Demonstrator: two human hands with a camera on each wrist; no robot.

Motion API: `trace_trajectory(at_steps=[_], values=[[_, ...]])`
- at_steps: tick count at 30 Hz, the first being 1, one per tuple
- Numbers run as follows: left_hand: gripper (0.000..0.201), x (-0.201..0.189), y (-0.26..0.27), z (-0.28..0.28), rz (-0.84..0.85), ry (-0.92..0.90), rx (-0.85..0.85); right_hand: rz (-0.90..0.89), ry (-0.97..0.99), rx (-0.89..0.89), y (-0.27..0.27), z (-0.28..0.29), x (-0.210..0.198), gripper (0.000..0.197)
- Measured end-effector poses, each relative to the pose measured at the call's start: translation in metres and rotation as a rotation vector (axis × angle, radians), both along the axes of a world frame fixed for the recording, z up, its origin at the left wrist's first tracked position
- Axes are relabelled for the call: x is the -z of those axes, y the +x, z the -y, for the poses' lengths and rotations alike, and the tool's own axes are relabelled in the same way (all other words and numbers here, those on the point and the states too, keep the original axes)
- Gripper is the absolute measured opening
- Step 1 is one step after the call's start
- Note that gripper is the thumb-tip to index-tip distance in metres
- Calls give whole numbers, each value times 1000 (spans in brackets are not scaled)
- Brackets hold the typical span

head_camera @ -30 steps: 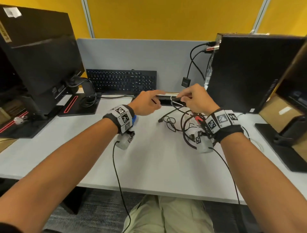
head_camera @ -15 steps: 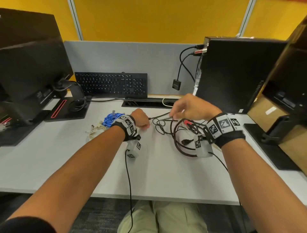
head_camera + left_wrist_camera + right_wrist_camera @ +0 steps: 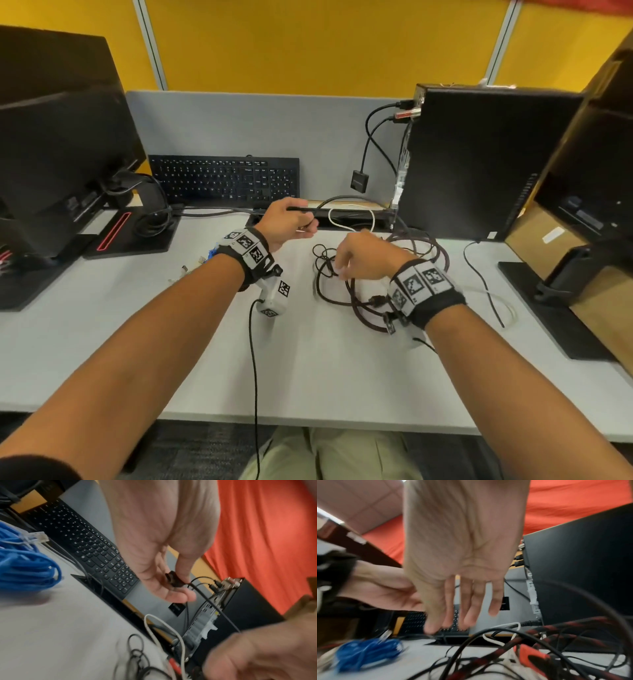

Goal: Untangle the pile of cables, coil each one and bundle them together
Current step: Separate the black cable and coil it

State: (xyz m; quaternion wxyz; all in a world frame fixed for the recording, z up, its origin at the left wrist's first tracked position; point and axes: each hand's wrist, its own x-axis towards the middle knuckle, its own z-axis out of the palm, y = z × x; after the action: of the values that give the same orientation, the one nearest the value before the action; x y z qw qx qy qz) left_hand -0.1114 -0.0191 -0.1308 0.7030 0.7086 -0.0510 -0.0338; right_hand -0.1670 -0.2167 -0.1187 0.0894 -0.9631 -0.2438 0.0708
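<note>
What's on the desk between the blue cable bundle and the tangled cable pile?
Nothing lies on the desk there. The left wrist view shows a bare stretch between the blue cable bundle and the tangled pile; in the head view the left hand hangs above it.

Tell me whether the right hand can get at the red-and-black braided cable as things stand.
Probably yes. The right hand hovers open over the tangle, and the red-and-black braided cable loops on the desk right beside and under its wrist. Only the thin black cables cross it; nothing solid blocks the way.
</note>
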Motion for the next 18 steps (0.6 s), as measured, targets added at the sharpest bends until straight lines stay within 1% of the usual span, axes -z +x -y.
trace_trajectory(at_steps=[1,3,4,5,6,7,8,10,11,12,13,14,15,16,17,18], values=[[34,-9,-2,-2,7,-27,59,110,68,78,6,5,-4,16],[40,-26,-9,-6,61,10,186,392,266,264,13,15,-13,16],[42,-35,-13,-8,87,49,250,525,356,349,16,19,-17,21],[42,-43,-16,-8,103,83,301,636,405,412,18,22,-21,28],[41,-52,-20,-9,110,96,337,715,425,460,20,24,-25,34],[40,-59,-21,-9,113,100,350,753,448,493,21,26,-27,36],[39,-65,-22,-9,112,100,339,751,498,509,22,28,-30,33],[27,-75,-25,-8,103,112,282,662,610,487,21,30,-36,21],[22,-76,-27,-8,89,115,253,592,640,447,18,30,-39,17],[22,-77,-29,-8,73,122,217,499,618,383,16,30,-40,17],[24,-75,-29,-9,66,118,173,362,511,297,12,29,-42,18],[24,-73,-29,-9,65,93,120,195,315,197,7,28,-44,22],[23,-69,-28,-10,60,40,66,36,100,107,1,26,-43,30],[24,-65,-27,-11,40,-35,13,-84,-62,40,-4,24,-39,36],[24,-60,-25,-13,12,-119,-40,-147,-120,-6,-7,23,-34,37],[24,-56,-23,-15,-24,-194,-103,-140,-68,-31,-9,22,-28,34]])
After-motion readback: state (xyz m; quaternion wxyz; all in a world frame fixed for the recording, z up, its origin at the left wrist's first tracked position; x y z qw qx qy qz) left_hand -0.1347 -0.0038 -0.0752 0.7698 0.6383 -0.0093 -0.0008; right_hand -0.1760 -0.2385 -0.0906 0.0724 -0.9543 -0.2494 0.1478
